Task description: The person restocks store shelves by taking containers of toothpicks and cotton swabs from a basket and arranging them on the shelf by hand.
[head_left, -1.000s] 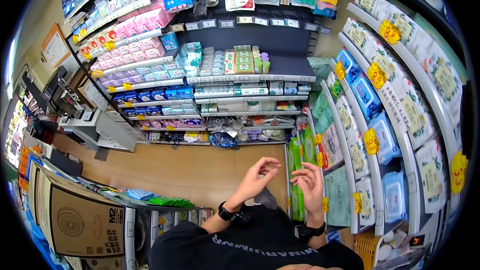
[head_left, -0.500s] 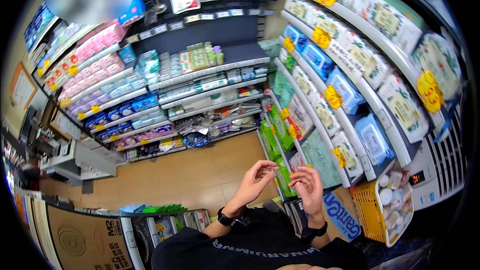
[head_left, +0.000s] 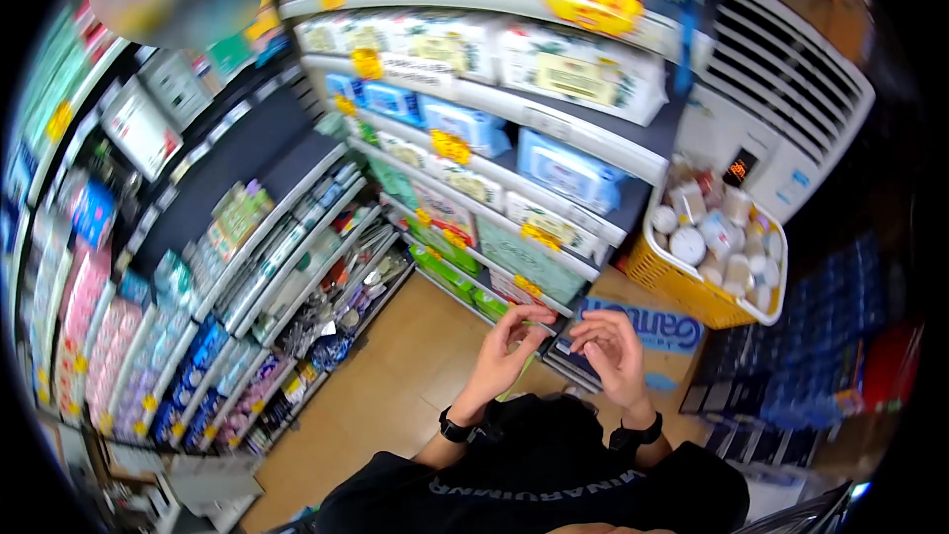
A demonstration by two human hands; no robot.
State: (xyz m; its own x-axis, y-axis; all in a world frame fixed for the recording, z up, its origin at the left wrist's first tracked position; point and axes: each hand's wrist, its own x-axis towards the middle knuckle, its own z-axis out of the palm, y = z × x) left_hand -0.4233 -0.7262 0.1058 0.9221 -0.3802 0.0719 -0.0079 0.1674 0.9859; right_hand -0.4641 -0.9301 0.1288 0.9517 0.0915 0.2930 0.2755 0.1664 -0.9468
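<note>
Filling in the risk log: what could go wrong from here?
1. The yellow basket is heaped with white containers; a bump might tip some out.
2. The left hand and right hand are raised, apparently empty, with shelving ahead; a careless swing could brush a shelf edge or knock packs, though one view makes depth hard to judge.

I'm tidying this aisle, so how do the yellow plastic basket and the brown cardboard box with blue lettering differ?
The yellow plastic basket has an open top crowded with mostly white containers; the brown cardboard box with blue lettering shows no contents. The box bears large print, while the basket's visible wall looks plain. In the picture, the box appears closer to the right hand than the basket. Neither is held.
</note>
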